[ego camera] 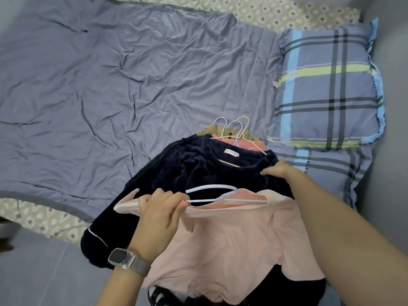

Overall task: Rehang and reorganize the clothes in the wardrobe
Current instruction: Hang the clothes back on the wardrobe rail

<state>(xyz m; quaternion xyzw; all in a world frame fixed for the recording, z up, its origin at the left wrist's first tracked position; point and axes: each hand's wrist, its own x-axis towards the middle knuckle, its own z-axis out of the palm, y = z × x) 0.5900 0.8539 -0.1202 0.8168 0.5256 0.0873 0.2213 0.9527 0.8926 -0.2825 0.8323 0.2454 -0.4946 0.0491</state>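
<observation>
A pale pink T-shirt [227, 244] lies on top of a dark navy velvet top [198, 171] at the bed's near edge. A light blue wire hanger [218, 195] sits in the pink shirt's neckline. My left hand [161, 213] pinches the collar and the hanger's end. My right hand [280, 170] grips the navy top near its right shoulder. Behind the navy top lie an olive garment [206, 131] and a coral garment [242, 142] on white and cream hangers [235, 129].
A wrinkled grey-blue blanket [110, 85] covers most of the bed. A plaid pillow [329, 85] lies at the right, with a second plaid pillow [326, 171] under it. Grey floor [44, 272] shows at lower left; a grey wall [393, 129] borders the right.
</observation>
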